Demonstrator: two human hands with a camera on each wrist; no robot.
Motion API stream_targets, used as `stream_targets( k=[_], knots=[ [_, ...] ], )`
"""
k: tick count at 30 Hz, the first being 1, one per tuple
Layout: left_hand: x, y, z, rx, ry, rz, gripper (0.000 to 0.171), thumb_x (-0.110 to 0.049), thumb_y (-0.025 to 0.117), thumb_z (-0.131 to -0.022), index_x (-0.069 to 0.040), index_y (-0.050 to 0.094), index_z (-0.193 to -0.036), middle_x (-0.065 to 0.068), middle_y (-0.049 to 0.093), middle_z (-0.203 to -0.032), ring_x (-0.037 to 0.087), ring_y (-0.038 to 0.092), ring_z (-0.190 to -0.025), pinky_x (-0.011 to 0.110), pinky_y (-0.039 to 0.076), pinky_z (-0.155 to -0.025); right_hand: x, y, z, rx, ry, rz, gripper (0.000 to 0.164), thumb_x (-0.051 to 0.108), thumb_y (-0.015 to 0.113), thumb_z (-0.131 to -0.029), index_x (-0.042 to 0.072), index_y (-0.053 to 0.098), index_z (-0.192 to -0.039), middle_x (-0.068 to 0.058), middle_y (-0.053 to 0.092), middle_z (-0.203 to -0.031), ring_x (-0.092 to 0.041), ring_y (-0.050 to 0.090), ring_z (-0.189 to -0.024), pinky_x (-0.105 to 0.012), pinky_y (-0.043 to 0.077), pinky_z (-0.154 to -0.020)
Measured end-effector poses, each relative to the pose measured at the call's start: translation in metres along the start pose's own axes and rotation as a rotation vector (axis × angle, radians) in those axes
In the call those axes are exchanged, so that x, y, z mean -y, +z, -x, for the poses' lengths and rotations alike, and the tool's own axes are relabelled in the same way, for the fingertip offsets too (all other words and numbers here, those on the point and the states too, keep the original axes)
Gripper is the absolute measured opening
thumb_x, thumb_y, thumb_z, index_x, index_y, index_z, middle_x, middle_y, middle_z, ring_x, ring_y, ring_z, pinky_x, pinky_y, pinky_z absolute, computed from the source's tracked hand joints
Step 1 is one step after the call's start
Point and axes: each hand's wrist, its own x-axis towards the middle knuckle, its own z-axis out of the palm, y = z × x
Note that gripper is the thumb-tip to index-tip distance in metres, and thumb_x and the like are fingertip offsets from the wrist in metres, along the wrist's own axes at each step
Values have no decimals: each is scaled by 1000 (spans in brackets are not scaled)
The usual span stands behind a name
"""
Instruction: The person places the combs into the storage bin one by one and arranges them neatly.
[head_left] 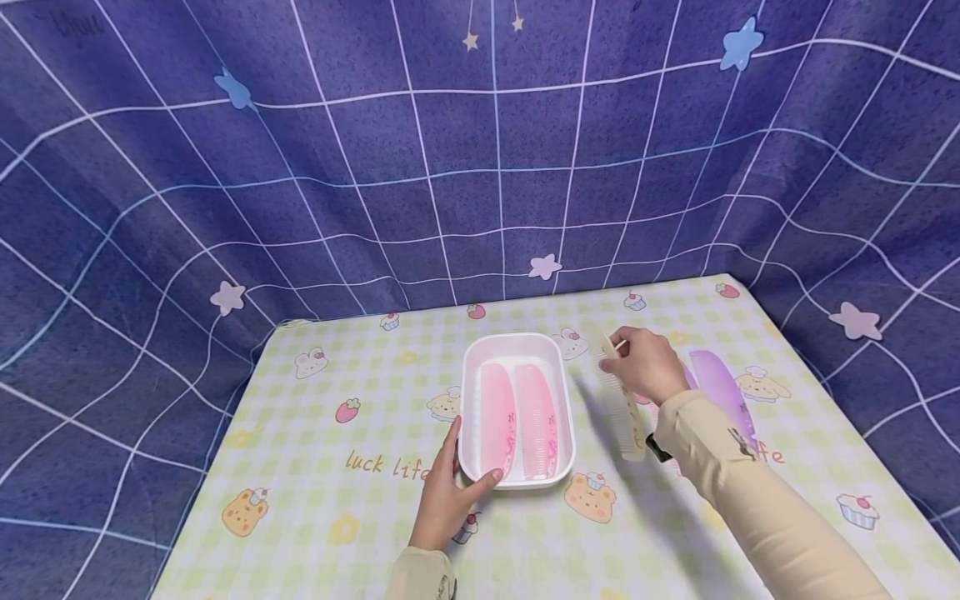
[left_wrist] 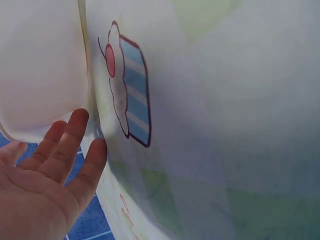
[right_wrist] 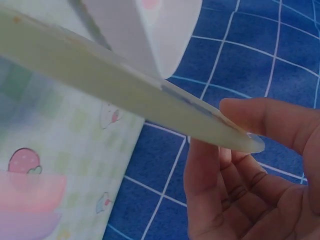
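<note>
Head view: cream comb [head_left: 626, 421] was pinched by right hand [head_left: 651, 365]; leftward, tray [head_left: 514, 347] touched by spread left hand [head_left: 447, 495].

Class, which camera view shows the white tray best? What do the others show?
The head view: the white tray shows nearly whole, pink combs inside. The left wrist view shows only a cropped part; the right wrist view, a part behind the cream comb.

Homelike nook: blue curtain [head_left: 461, 137], checked tablecloth [head_left: 300, 492]
</note>
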Motion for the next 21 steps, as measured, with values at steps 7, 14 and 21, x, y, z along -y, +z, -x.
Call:
stream_targets(
  k=[7,14,21],
  knots=[
    [0,0,1,-3,4,-11,105,-40,84,-84,-15,21,-164,27,32,-160,47,42,-140,55,34,-116,11,-2,1,-19,-22,-6,34,19,73,-88,1,66,-115,-14,69,-99,-33,63,-91,-47,52,-78],
    [0,0,1,-1,-4,-13,105,-40,84,-84,-16,21,-164,25,33,-159,47,43,-139,57,35,-115,23,-1,-1,-32,-52,-24,28,18,73,-88,2,68,-110,-13,69,-96,-32,62,-86,-44,51,-74],
    [-1,-1,1,-1,0,-11,105,-40,84,-83,-15,22,-163,25,33,-160,46,44,-138,56,34,-116,36,1,-2,-36,-50,-54,26,18,73,-88,3,69,-109,-14,70,-96,-32,63,-87,-44,52,-77]
  ],
)
